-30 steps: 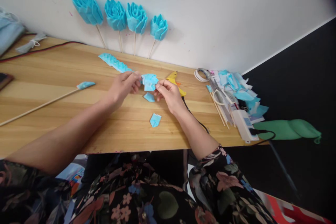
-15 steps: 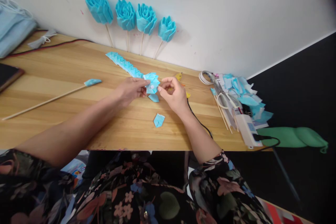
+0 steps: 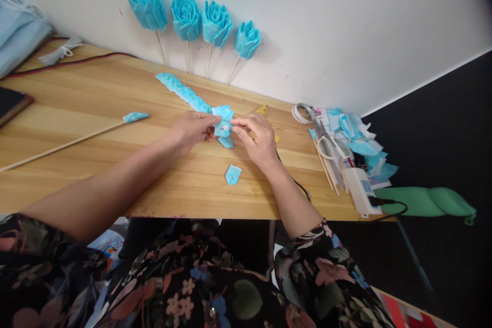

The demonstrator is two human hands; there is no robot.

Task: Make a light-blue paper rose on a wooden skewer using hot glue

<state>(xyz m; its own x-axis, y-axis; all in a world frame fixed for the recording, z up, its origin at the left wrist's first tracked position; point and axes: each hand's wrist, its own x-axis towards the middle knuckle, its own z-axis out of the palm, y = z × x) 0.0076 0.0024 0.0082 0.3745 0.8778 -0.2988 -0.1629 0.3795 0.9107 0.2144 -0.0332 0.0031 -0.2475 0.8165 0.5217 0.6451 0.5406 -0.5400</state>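
A blue folded-fabric flower piece (image 3: 223,122) is pinched in my left hand (image 3: 192,128), between thumb and fingers. My right hand (image 3: 257,136) is closed on that piece's right edge, thumb and forefinger together near a small whitish spot. A row of overlapping blue folded petals (image 3: 182,91) stretches over the table behind my left hand. Just below the held piece lies one blue petal (image 3: 226,142), and another loose folded petal (image 3: 232,175) rests closer to the front. A yellow tool (image 3: 262,109), perhaps a glue gun, is mostly hidden behind my right hand.
Several blue fabric flowers (image 3: 186,18) on sticks lean against the wall. Left lies a stick with a blue tip (image 3: 69,144). At right are a tape roll (image 3: 303,113), scissors (image 3: 328,146), fabric scraps (image 3: 355,130) and a white power strip (image 3: 363,192).
My right fingers have closed in from just beside the flower piece to pinch its right edge. My left hand keeps its hold. The view has shifted slightly.
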